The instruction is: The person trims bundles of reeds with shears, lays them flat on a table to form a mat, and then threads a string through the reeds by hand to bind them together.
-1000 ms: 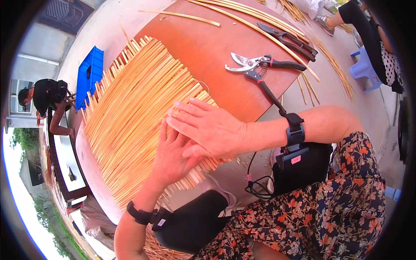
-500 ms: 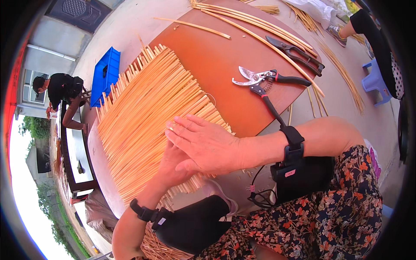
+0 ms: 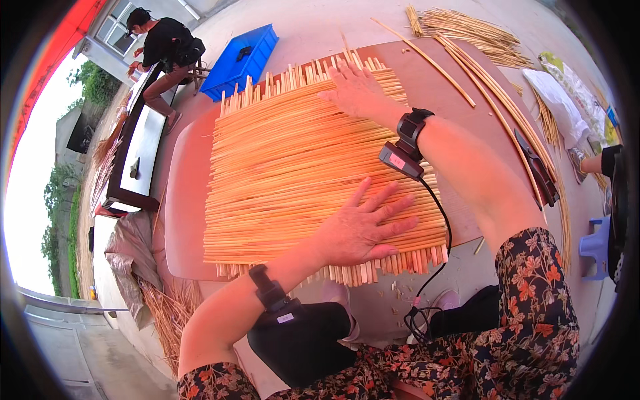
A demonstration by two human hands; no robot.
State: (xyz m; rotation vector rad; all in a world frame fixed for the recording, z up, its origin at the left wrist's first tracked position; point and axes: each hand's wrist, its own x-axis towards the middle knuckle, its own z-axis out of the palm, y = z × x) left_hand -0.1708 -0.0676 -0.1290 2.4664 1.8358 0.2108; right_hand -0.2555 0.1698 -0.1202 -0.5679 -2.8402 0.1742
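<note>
A broad mat of thin straw-coloured sticks lies in front of me on a reddish-brown board, the sticks packed side by side with uneven ends along its far and near edges. My left hand is spread over the near right part of the mat, palm down and fingers apart. Farther off, my right hand reaches to the mat's far edge by the protruding stick ends, also with fingers spread. Neither hand grips anything. Both wrists wear black straps with small boxes.
Long loose sticks and dark-handled shears lie at the right of the reddish-brown board. A blue crate stands beyond the mat, near another person. Stick bundles and a light blue stool are on the floor.
My hands, laid one over the other near the mat's near edge, have come apart. The right went to the far edge; the left spread flat. The view has turned, and the silver-bladed shears no longer show.
</note>
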